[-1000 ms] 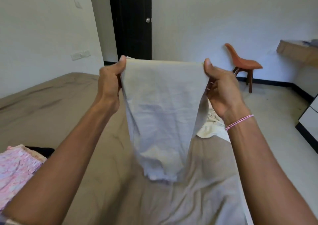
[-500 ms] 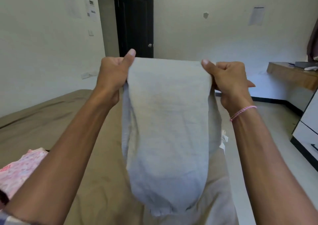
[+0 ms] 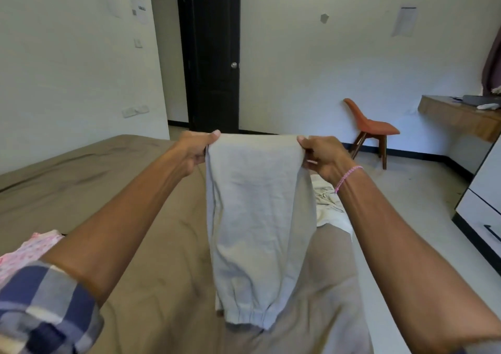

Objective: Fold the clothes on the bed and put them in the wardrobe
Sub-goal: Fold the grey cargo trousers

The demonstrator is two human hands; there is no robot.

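- Left hand (image 3: pixel 193 150) and right hand (image 3: pixel 324 156) each pinch a top corner of the grey trousers (image 3: pixel 257 218), which hang over the bed (image 3: pixel 108 191).
- Folding step; next, probably lay them flat near the bed's right edge and fold them over.

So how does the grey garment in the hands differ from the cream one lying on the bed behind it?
The grey garment hangs between the left hand and right hand, each pinching a top corner; the cream garment lies crumpled on the bed. The grey garment shows nearly whole, down to its gathered cuff; the cream garment is partly hidden behind it. Both are plain, light fabric.
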